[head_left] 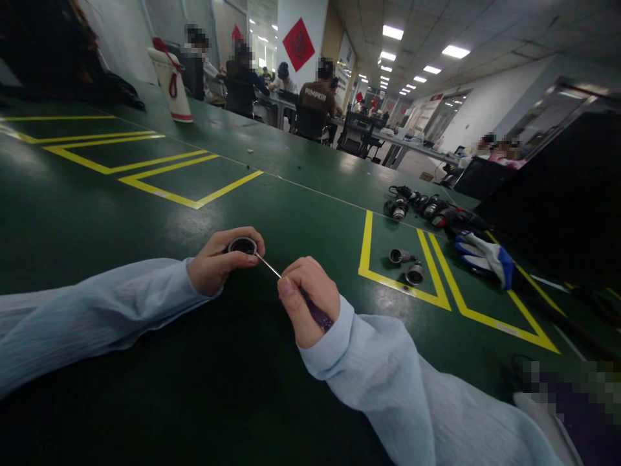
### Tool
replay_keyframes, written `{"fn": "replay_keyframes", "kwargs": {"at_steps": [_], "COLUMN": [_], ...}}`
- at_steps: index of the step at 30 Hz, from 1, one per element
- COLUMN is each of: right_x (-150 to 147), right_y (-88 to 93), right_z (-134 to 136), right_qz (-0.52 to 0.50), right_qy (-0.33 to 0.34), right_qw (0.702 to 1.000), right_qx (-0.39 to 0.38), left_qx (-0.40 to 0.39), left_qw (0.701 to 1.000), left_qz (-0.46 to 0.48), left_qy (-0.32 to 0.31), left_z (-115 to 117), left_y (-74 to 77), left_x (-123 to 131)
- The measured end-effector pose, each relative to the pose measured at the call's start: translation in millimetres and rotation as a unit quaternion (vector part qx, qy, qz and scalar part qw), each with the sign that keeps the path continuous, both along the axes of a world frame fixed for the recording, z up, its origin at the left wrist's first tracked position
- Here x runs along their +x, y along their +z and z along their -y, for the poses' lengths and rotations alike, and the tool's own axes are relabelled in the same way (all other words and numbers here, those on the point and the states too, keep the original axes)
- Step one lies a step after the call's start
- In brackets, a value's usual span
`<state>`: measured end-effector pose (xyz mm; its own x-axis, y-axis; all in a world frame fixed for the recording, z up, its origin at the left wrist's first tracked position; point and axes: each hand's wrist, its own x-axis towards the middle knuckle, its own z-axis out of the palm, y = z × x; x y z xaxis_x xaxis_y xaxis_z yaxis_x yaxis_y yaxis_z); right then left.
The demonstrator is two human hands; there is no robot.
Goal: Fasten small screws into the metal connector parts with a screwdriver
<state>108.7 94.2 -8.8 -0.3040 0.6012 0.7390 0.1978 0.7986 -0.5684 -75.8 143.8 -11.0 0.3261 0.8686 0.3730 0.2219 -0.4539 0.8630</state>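
My left hand (220,259) is wrapped round a dark round metal part (242,246), its open ring-shaped end facing up. In my right hand (310,294) is a screwdriver (270,266), its thin metal shaft pointing to the left and its dark handle (317,314) mostly covered by my palm. The tip meets the side of the metal part's rim near my left thumb; whether it sits in a screw there I cannot tell. Two similar metal parts, one lying on its side (400,256) and one with its round opening showing (414,274), rest inside a yellow taped box to the right.
Black cabled metal parts (399,208) lie farther back on the green table (291,207). Blue-and-white gloves (485,255) rest at the right. Toward the back left stands a white cup-like container (172,84). Several people sit at desks beyond. At lower right, a person is partly visible.
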Motion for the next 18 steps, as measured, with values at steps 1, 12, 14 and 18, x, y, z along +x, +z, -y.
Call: {"fn": "replay_keyframes", "kwargs": {"at_steps": [1, 12, 14, 18], "right_x": [0, -22, -27, -32], "right_y": [-1.0, 1.1, -1.5, -6.1], "right_z": [-1, 12, 17, 25], "right_qz": [-0.004, 0.02, 0.009, 0.009], "right_qy": [-0.006, -0.041, -0.023, -0.039], "right_qw": [1.0, 0.955, 0.934, 0.929], "right_qx": [0.004, 0.293, 0.357, 0.368], "left_qx": [0.006, 0.146, 0.212, 0.303], "left_qw": [1.0, 0.982, 0.97, 0.926], "left_qz": [0.005, -0.117, -0.11, -0.105], "left_qy": [0.008, -0.003, -0.048, -0.198], "left_z": [0, -52, -62, -70], "left_y": [0.3, -2.0, -4.7, -13.8], "left_x": [1, 74, 110, 179]}}
